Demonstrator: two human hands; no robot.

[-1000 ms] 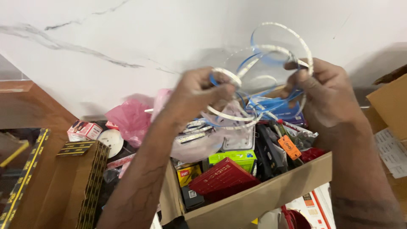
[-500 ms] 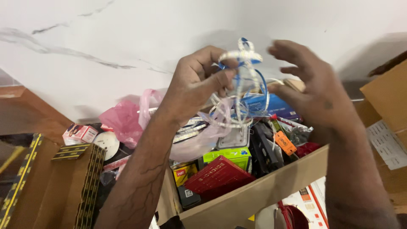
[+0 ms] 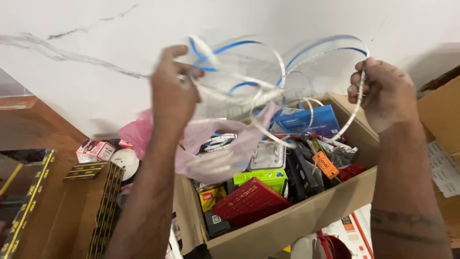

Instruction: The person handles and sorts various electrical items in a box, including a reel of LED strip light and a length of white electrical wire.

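In the head view, we see our left hand [image 3: 173, 91] raised with its fingers pinched shut on one end of a tangled white and blue flat ribbon strip [image 3: 268, 91], thin, glossy and springy, looping in the air above the open brown cardboard box [image 3: 297, 225]. Our right hand [image 3: 385, 93] is closed in a fist around the other end of the strip, over the box's far right corner. To work the tangle well, we judge it best to keep both grips firm, hold the hands wide apart and let the loops hang free of the box's contents so they do not snag. A crumpled pink plastic bag [image 3: 211, 144], soft and translucent, slumps over the box's far left edge. Inside sit a flat blue carton [image 3: 309, 122] at the far side, a green carton [image 3: 261, 180] in the middle and a ribbed red pack [image 3: 249, 201] toward the near edge.
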